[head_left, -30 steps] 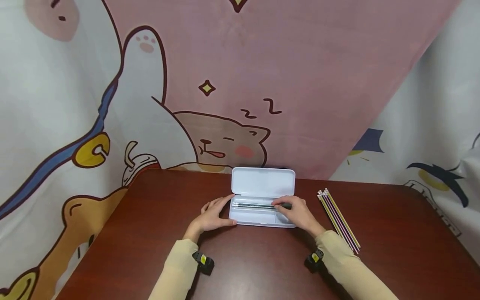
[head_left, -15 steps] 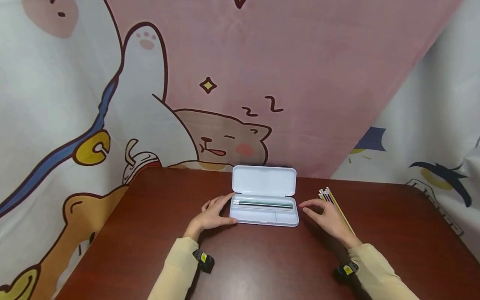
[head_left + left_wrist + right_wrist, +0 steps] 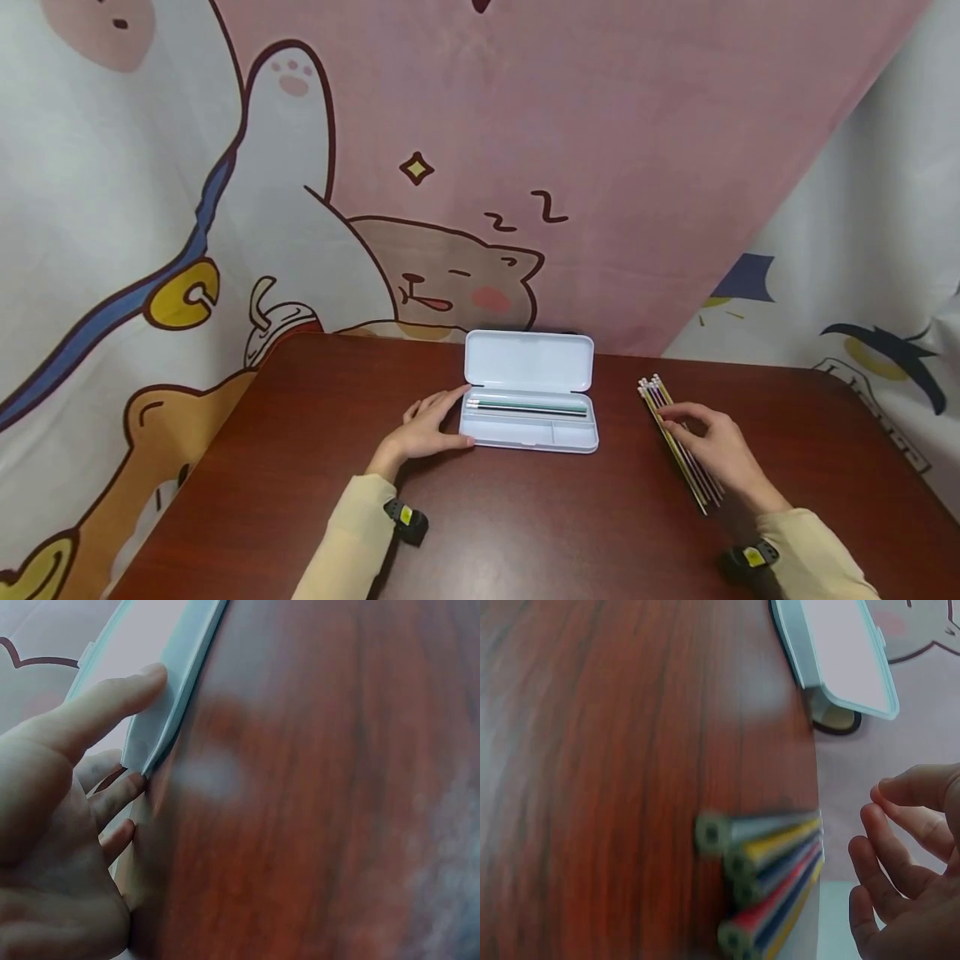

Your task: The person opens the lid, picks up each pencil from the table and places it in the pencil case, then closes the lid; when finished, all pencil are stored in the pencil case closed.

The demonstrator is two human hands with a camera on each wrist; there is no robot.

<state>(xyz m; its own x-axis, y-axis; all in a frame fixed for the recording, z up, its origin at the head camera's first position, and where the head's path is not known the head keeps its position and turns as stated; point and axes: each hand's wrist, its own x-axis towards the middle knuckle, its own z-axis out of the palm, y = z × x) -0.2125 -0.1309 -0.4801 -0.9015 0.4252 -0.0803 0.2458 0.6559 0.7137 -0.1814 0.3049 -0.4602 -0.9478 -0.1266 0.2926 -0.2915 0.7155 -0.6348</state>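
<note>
A white pencil case [image 3: 502, 432] lies with its lid up against the backdrop. Green and dark pencils [image 3: 525, 407] with white ends lie lengthwise in its rear compartment. My left hand [image 3: 423, 427] rests at the case's left end, thumb at the front corner and index finger at the back corner, fingers fairly straight. To the right, my right hand [image 3: 716, 446] hovers over a bundle of striped pencils [image 3: 679, 460], thumb and index finger close together. In the right wrist view nothing shows between those fingers, and the pencils [image 3: 776, 874] lie apart from them.
The case's front compartments, split by a divider, show bare white floors. Beneath everything is a dark reddish wooden table [image 3: 555, 525]. Behind it hangs a cartoon-printed cloth [image 3: 637, 167], right at the table's far edge. A black camera is strapped to each wrist.
My right hand has left the pencil in the case's rear compartment and moved right, over the striped bundle. That pencil lies in the compartment. The left hand has stayed at the case.
</note>
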